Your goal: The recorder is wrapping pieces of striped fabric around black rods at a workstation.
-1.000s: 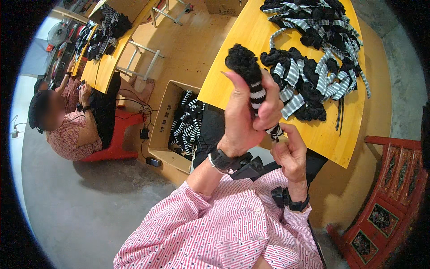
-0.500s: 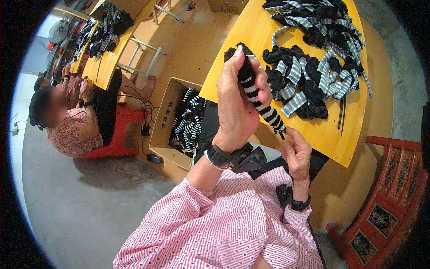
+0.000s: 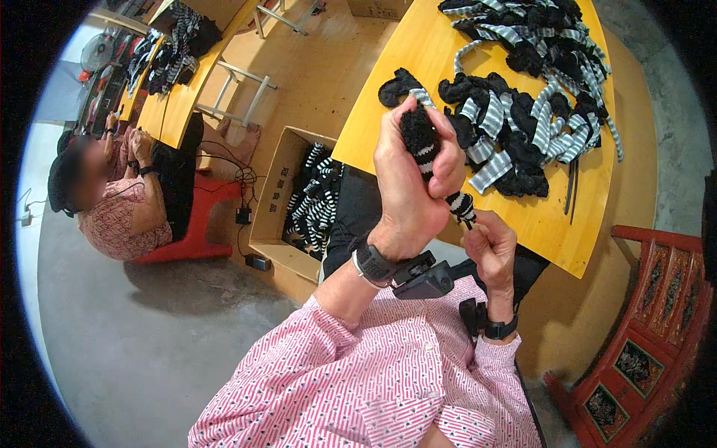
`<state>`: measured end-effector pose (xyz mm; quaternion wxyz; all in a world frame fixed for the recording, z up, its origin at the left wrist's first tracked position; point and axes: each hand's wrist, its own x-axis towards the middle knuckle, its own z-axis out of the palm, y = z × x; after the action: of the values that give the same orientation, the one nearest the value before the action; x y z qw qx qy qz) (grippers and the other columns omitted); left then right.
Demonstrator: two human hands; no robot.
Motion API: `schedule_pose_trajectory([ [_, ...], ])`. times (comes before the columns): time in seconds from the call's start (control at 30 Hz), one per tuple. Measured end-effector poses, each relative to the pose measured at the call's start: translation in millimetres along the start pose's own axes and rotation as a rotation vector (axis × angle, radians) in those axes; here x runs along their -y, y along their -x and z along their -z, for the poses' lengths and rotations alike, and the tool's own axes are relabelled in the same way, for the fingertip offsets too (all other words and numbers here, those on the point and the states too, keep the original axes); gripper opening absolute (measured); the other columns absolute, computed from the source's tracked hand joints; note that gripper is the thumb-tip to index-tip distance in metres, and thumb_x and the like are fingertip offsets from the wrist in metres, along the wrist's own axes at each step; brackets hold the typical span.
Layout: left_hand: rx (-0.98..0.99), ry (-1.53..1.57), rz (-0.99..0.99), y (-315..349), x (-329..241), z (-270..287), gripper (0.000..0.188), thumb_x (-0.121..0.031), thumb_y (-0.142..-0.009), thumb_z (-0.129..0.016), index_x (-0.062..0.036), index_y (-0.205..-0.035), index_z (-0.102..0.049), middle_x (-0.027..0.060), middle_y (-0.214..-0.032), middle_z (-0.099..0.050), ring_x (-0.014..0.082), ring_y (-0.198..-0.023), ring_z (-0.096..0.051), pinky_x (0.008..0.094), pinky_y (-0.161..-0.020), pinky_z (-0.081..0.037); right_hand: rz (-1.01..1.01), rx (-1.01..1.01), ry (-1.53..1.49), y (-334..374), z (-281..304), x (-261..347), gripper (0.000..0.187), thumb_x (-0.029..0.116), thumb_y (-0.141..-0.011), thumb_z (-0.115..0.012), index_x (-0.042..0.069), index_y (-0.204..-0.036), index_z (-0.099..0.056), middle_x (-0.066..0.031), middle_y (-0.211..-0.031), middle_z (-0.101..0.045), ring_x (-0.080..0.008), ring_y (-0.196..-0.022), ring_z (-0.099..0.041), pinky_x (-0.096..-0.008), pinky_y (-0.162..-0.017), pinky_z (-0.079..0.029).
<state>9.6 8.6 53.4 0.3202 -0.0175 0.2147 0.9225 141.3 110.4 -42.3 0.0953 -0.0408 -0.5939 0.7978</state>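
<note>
A knitted tube [image 3: 426,153] with black and white stripes and a fuzzy black end is wrapped in my left hand [image 3: 407,183], held above the near edge of the yellow table. Its middle is hidden by my left fingers. My right hand [image 3: 493,246] pinches at the tube's lower end, where a short length of thin dark stick shows; how far the stick runs inside the tube is hidden. Beyond my left hand, a fuzzy black knit piece [image 3: 399,86] with a grey-and-white striped part lies on the table.
The yellow table [image 3: 366,134] carries a heap of black and striped knit pieces [image 3: 515,134] and thin dark rods [image 3: 571,190]. Left of it, a cardboard box [image 3: 280,194] holds striped knit tubes. A red wooden chair [image 3: 635,336] stands right. Another person [image 3: 123,201] sits at the far left.
My left hand has slid down toward my right hand, and less of the striped tube shows between them. Its fuzzy end now tops my left fist. The right hand has barely moved.
</note>
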Motion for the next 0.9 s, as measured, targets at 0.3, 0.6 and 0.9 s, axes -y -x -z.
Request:
schedule_pose_trajectory([
  [0.3,-0.011,0.005,0.094,4,9,1,0.032,-0.027,-0.087,-0.032,-0.0075,-0.065,-0.045,-0.0042,-0.042,-0.027,0.0062,-0.033,-0.021,0.0209,-0.033,-0.016,-0.111,-0.013,-0.064,-3,-15,22,0.014,0.006,-0.087,-0.045,0.003,-0.1,-0.042,0.0049,-0.055,-0.036,-0.0018,-0.046,-0.032,-0.017,-0.042,-0.024],
  [0.6,0.035,-0.012,0.183,-1,15,8,0.056,-0.05,-0.09,-0.021,-0.0076,-0.059,-0.041,-0.006,-0.039,-0.024,0.0045,-0.032,-0.019,0.0189,-0.031,-0.014,-0.378,-0.077,-0.493,-9,-32,38,0.01,0.011,-0.087,-0.046,0.007,-0.092,-0.038,0.0052,-0.055,-0.033,-0.0017,-0.039,-0.027,-0.0165,-0.035,-0.019],
  [0.9,0.28,0.16,0.046,-11,0,14,0.051,-0.052,-0.088,-0.031,-0.0064,-0.092,-0.052,-0.002,-0.051,-0.032,0.0052,-0.04,-0.026,0.0184,-0.034,-0.022,-0.342,0.042,-0.467,3,-14,25,0.037,0.016,-0.086,-0.051,0.012,-0.122,-0.044,0.0062,-0.052,-0.036,-0.0013,-0.039,-0.024,-0.0161,-0.037,-0.018],
])
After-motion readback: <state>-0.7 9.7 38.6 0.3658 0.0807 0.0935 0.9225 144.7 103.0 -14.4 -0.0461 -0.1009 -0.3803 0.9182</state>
